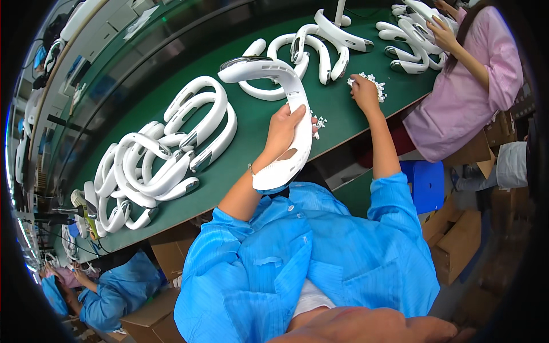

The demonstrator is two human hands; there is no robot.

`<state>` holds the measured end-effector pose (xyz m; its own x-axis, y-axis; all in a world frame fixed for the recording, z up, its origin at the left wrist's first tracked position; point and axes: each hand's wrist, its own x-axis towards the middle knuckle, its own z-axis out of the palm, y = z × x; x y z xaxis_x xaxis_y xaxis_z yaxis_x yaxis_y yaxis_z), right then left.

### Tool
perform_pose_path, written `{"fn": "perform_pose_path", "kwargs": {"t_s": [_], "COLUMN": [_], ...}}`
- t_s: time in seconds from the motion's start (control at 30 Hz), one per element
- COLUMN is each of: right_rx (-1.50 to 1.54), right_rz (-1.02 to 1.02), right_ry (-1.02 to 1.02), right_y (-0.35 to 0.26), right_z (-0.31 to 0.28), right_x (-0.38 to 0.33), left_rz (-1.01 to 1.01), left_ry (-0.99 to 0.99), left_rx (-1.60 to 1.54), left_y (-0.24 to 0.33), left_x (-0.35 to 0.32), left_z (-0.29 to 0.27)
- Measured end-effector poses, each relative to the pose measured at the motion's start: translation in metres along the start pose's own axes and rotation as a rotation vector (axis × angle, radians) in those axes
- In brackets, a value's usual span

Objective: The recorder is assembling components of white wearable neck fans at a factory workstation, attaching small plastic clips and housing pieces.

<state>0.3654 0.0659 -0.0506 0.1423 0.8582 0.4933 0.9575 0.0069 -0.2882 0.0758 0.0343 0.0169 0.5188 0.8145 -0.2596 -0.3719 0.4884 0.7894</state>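
From where I stand, the white curved shell (303, 140) is in the middle of the frame, in the air above the near edge of the green table (346, 123). The left hand (279, 132) holds it: the thumb lies over the face, the other fingers go around the back, and their tips come out at the right edge, so the grip is closed on the band. I think it is taken at the middle of its arc so that it balances, and so that the slotted face stays free and visible.

The right hand (365, 94), in the upper right of the frame, has its fingers bent upon a pile of small white parts (377, 87). I cannot tell how far they are open, or if they pinch one part. The pile is probably placed there for easy reach.

The shell is shaped like a hook, with its hollow side toward the left. Its dark-topped end points to the left of the frame; the other end points down, to the person's chest. Its long axis goes from upper left to lower centre, bulging rightward.
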Motion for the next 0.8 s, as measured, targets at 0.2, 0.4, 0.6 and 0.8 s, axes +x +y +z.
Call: {"fn": "perform_pose_path", "kwargs": {"t_s": [0.2,0.4,0.6,0.8], "right_rx": [1.538,1.727,1.450,1.193], "right_rz": [0.599,0.620,0.553,0.352], "right_ry": [-0.118,-0.135,-0.127,-0.022], "right_y": [-0.062,-0.110,-0.139,-0.166], "right_z": [-0.046,-0.063,-0.070,-0.077], "right_x": [-0.033,-0.048,-0.051,-0.050], "left_rz": [0.034,0.047,0.079,0.078], "left_ry": [0.014,-0.087,-0.115,-0.088], "left_rx": [0.118,0.166,0.168,0.103], "left_y": [-0.006,-0.026,-0.023,-0.021], "left_x": [0.012,0.015,0.004,-0.006], "left_z": [0.006,0.019,0.022,0.028]}}
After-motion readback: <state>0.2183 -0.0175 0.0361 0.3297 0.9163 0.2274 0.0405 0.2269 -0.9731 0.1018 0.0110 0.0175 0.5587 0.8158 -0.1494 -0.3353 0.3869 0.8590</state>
